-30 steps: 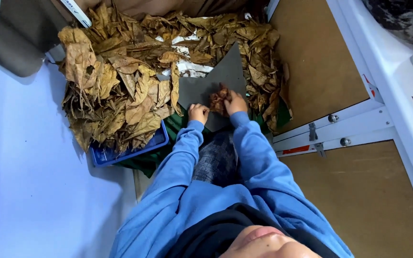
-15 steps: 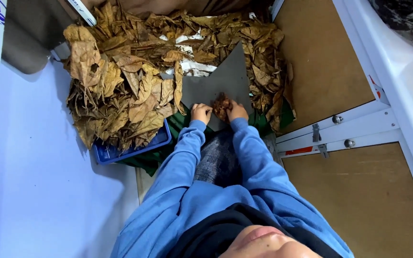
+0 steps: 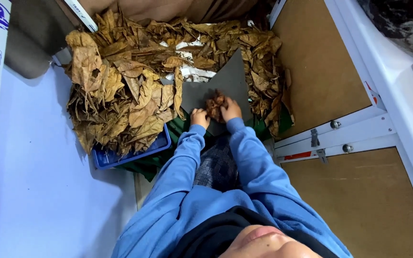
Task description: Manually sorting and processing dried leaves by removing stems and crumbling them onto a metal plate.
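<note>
Both my hands meet on a dark grey board (image 3: 230,81) in front of me. My left hand (image 3: 199,117) and my right hand (image 3: 230,111) close together around a small crumpled clump of dry brown leaf (image 3: 215,104), pressing it from both sides. Blue sleeves cover both arms. A large heap of dry brown leaves (image 3: 120,91) lies to the left and behind the board, partly spilling over a blue tray (image 3: 130,155).
A green cloth (image 3: 178,129) lies under the board and leaves. White paper scraps (image 3: 194,71) show among the leaves. A brown panel with white rails and bolts (image 3: 335,129) stands at right, a pale blue surface (image 3: 39,181) at left.
My hands have drawn closer together on the leaf clump, bunching it tighter. The view has shifted slightly.
</note>
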